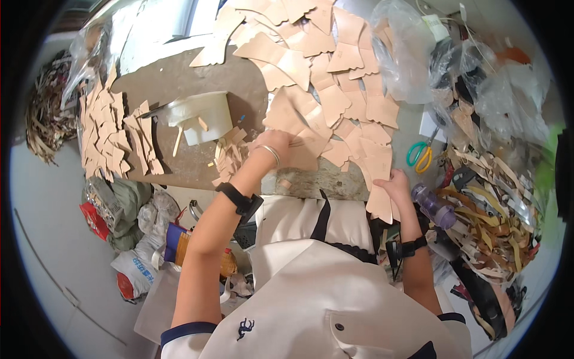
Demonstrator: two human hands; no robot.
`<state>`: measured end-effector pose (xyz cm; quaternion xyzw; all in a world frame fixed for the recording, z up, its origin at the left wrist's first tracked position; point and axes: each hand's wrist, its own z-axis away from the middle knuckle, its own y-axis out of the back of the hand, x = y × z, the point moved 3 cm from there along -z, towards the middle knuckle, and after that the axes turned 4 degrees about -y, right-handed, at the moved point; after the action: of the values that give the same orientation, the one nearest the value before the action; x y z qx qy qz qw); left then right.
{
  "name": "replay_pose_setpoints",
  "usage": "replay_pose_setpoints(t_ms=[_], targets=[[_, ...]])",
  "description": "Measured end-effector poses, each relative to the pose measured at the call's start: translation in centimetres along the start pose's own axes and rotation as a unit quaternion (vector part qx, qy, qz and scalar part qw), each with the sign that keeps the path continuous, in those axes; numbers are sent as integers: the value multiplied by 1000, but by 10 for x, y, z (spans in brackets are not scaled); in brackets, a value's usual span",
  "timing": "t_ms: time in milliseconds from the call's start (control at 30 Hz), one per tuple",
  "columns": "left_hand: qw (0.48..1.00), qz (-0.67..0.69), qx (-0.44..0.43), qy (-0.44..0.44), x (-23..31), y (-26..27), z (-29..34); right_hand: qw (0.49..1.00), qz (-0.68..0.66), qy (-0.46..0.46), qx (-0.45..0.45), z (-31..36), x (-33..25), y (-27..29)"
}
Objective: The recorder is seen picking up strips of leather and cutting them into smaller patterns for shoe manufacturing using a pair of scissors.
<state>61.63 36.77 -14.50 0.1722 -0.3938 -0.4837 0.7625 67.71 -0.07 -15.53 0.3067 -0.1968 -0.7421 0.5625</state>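
Observation:
Many flat tan leather pieces (347, 102), flared with scalloped ends, overlap across the middle and right of the work table. My left hand (274, 143), with a bangle on its wrist, is closed on the edge of one tan leather piece (306, 154) at the near side of the spread; its fingertips are partly hidden. At the table's front edge on the right, my right hand (396, 183) pinches another tan leather piece (380, 200), which hangs partly over the edge. A heap of small tan offcuts (232, 157) lies left of my left hand.
A white plastic tub (206, 116) with a stick (178, 140) leaning by it stands left of centre. Narrow tan strips (103, 131) lie farther left. Scissors (422, 157) with teal and yellow handles, a purple bottle (433, 206), clear plastic bags (403, 54) and piled scraps (493, 218) crowd the right.

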Motion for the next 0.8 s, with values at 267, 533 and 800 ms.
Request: replay_pose_setpoints(t_ms=[267, 533, 800], targets=[[981, 183, -39, -55, 26, 9, 30, 857, -401, -84, -313, 64, -10, 65], [985, 126, 60, -102, 75, 20, 80, 761, -596, 7, -257, 81, -21, 92], [946, -165, 154, -233, 141, 44, 95, 785, -501, 133, -338, 75, -125, 85]])
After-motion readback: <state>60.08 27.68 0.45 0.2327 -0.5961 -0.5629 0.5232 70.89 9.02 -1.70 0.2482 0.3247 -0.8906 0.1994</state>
